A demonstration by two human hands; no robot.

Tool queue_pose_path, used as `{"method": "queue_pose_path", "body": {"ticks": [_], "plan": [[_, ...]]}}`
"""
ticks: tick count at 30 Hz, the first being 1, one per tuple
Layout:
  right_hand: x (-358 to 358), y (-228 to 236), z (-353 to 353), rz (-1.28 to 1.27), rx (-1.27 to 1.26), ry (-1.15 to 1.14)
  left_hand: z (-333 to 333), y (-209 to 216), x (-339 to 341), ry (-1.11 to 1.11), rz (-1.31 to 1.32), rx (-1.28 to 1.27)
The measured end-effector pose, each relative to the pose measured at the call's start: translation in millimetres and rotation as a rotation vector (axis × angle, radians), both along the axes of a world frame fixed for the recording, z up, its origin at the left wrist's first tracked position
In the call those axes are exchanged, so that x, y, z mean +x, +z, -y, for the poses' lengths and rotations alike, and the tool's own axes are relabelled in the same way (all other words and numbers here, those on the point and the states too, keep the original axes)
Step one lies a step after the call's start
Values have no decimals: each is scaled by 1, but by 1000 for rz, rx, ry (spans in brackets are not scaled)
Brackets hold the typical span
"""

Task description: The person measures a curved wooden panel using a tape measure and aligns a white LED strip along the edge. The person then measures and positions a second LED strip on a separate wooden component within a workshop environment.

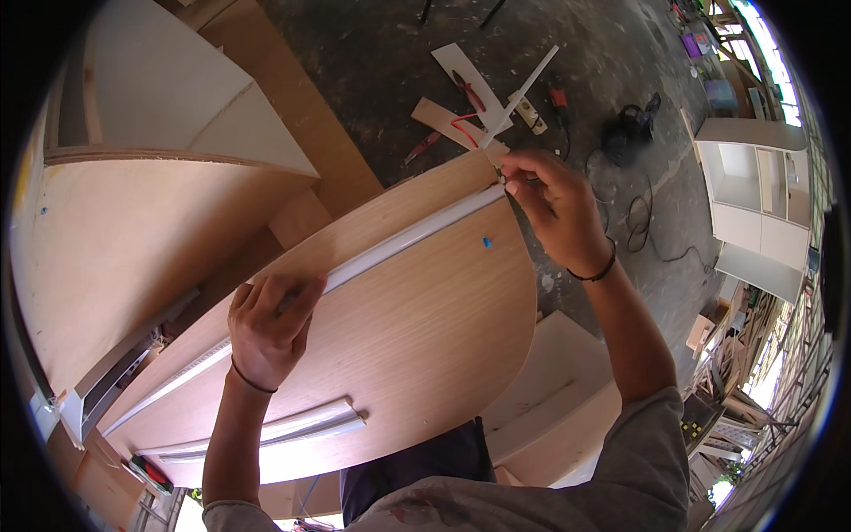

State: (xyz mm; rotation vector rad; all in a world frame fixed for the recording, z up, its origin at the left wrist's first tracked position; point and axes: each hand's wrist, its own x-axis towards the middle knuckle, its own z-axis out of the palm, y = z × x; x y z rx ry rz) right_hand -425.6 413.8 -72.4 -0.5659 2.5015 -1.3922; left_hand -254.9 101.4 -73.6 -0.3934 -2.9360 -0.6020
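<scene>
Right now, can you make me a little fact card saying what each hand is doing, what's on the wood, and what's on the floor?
Left hand: fingers curled over the long white strip
Right hand: fingertips at the strip's right end; anything pinched is too small to tell
Work surface: pale wood-grain panel, rounded at the right
Also on panel: small blue piece; loose strips nearer the person
Floor: red-handled pliers on a pale offcut
Background: white cabinet, right side

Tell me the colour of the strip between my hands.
The strip is white; see the head view.
</scene>
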Motion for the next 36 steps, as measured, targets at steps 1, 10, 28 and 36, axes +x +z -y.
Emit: {"method": "queue_pose_path", "body": {"ticks": [1, 10, 28, 36], "plan": [[-2, -1, -4, -34, 20, 34, 0, 0, 0, 0, 10, -6], [-2, -5, -8, -157, 96, 158, 0, 2, -1, 0, 35, 1], [0, 5, 1, -185, 201, 173, -8, 4, 7, 71, 35, -38], [-4, 4, 6, -222, 144, 186, 3, -1, 7, 79, 51, 88]]}}
